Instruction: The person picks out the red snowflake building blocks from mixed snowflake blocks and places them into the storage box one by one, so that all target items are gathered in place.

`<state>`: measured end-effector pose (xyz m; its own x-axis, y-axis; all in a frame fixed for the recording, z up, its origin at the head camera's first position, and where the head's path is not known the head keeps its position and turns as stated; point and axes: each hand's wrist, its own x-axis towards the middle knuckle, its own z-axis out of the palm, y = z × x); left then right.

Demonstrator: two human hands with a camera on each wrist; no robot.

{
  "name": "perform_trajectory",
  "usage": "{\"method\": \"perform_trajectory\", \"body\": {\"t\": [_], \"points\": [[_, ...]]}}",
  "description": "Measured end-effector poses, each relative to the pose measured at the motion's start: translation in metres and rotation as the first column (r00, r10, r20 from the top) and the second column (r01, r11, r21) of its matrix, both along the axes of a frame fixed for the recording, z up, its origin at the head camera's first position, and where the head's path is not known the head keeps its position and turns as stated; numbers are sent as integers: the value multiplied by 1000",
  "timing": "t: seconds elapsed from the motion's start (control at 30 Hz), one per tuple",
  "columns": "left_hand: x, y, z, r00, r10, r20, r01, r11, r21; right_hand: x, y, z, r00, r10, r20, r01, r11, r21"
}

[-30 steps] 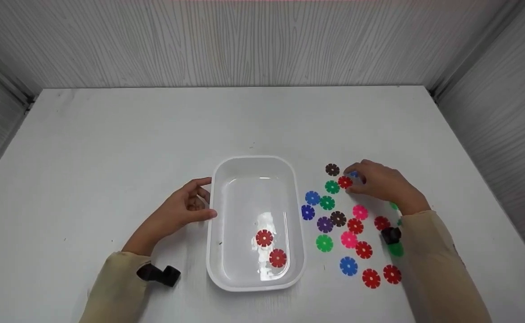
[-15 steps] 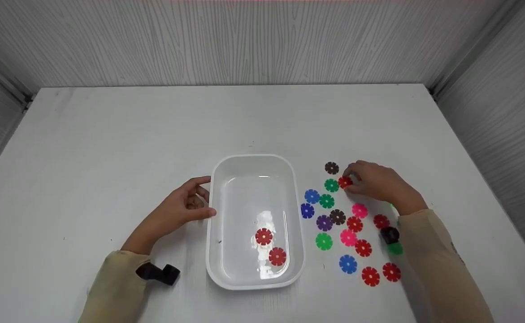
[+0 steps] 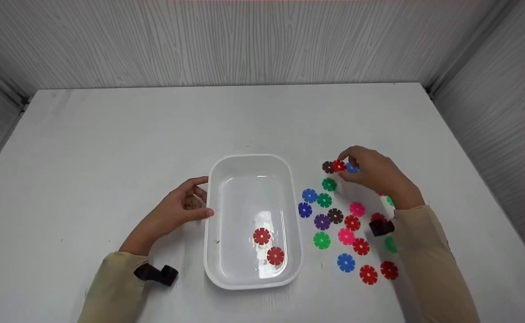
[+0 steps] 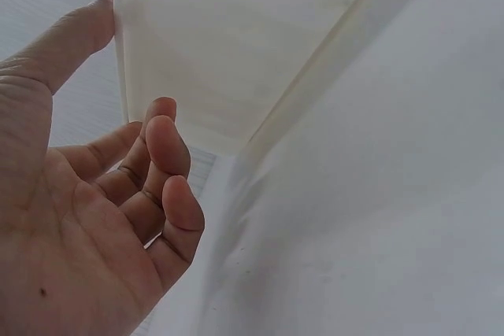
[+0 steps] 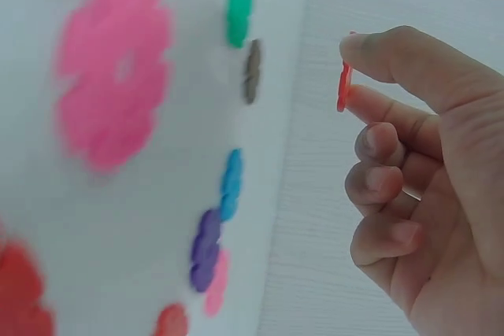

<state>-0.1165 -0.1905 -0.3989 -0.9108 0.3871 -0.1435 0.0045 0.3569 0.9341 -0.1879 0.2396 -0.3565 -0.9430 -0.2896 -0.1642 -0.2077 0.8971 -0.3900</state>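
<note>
My right hand [image 3: 374,172] pinches a red interlocking disc [image 3: 338,166] between thumb and index finger. In the right wrist view the disc [image 5: 345,84] shows edge-on, lifted off the table, with the other fingers loosely curled. From the head view it overlaps a brown disc [image 3: 328,167], with a blue disc [image 3: 352,168] close behind the fingers. My left hand [image 3: 184,204] holds the white tray [image 3: 208,251] by its left side, thumb tip over the rim and index finger against it. Two red discs [image 3: 262,236] lie inside the tray.
Several notched discs are scattered right of the tray, including a green disc [image 3: 322,240], a purple disc [image 3: 322,221] and a pink disc [image 3: 357,209]. The right forearm partly covers some. A pale wood-grain panel [image 3: 226,42] stands behind the table.
The right hand has lifted the red disc and moved it away from me, from beside the green disc to over the brown one. The left hand keeps its hold on the tray.
</note>
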Motion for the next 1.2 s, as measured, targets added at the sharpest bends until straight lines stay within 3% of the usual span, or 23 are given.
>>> {"method": "perform_trajectory", "body": {"t": [0.23,0.43,0.7,1.03,1.2], "points": [[-2,2,-2,1000,-4,11,4,1000,23,4,-25,13,997,46,-61,-48,998,-34],[-2,1,-1,1000,0,16,0,1000,11,10,-51,15,996,71,-62,-76,994,-73],[-2,3,-2,1000,1,3,-1,1000,-4,17,-82,22,988,146,-59,-148,989,-27],[-2,5,0,1000,4,9,-3,1000,-15,30,-114,26,961,256,-101,-260,965,-27],[-2,7,1,1000,-5,4,5,1000,-8,32,-122,24,935,322,-149,-330,943,-33]]}}
